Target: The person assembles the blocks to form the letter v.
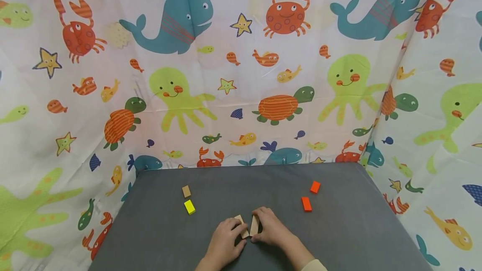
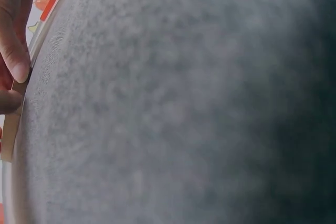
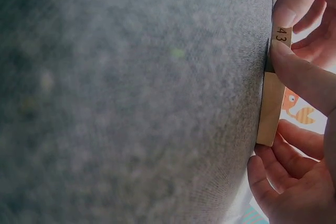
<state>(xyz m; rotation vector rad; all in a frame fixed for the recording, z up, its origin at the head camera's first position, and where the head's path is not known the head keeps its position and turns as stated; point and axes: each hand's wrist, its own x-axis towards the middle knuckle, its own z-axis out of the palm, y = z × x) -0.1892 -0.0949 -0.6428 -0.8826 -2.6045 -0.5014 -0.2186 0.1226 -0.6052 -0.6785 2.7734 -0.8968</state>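
Observation:
Near the front of the grey table [image 1: 165, 237], two pale wooden blocks stand side by side, angled to each other and nearly meeting at their near ends. My left hand [image 1: 226, 239] grips the left wooden block [image 1: 244, 234], its fingers covering the block's middle. Between thumb and fingertips my right hand [image 1: 274, 228] holds the right wooden block [image 1: 255, 225] by its two ends. In the right wrist view the plain side of a wooden block [image 3: 270, 109] shows beside my right fingers, and dark printed digits appear close to both thumbs. The left wrist view catches part of a wooden block [image 2: 10, 137] below the fingertips.
At the back left lie a tan block [image 1: 186, 191] and a yellow block [image 1: 190, 207]. Two orange-red blocks lie to the right, one farther back [image 1: 315, 187] and one nearer [image 1: 306, 204]. A curtain [image 1: 233, 129] printed with sea animals hangs behind the table and along its sides.

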